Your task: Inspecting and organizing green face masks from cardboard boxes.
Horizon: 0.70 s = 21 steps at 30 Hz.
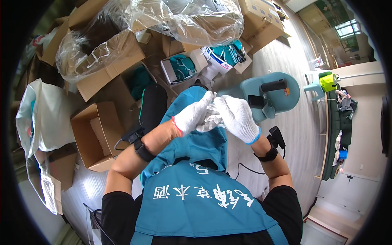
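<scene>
My left hand (193, 116), in a white knit glove with a red cuff edge, is closed at the middle of the view. Facing it, my right hand (237, 117) wears a white glove with a blue cuff edge, its fingers bent inward. Between them they grip a bunched, whitish see-through plastic piece (211, 119); its exact kind cannot be made out. Below the hands lies the teal apron (183, 200) that I wear, with white print, spread over my lap. Dark bands with small devices sit on both wrists.
An open cardboard box (96, 136) stands left of my lap. Ahead are a small box of teal cloth items (182, 68), a white tub (214, 67) and large plastic-lined cartons (108, 65). At right is a blue-grey stool (281, 96) with a phone and a dark cylinder on it.
</scene>
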Tool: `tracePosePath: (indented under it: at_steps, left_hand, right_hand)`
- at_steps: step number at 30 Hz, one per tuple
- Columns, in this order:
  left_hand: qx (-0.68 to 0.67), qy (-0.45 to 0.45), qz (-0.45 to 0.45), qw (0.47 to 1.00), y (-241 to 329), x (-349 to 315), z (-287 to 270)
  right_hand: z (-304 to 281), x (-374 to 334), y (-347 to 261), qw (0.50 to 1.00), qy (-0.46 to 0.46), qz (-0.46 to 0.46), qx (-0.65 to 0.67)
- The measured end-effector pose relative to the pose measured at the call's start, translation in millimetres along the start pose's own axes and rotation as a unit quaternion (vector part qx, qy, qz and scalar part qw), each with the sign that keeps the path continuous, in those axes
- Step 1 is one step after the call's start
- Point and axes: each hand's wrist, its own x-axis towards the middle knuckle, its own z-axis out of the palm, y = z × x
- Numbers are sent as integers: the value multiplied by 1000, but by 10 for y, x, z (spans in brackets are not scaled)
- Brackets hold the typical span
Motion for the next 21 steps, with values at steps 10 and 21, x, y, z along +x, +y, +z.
tracePosePath:
  at_steps: [10, 21]
  left_hand:
    - [183, -122, 2, 975, 27, -91, -34]
    - [150, -134, 75, 977, 74, -526, 248]
  right_hand:
    - [21, -64, 90, 987, 5, -140, -82]
    - [-234, -227, -418, 949, -165, 101, 249]
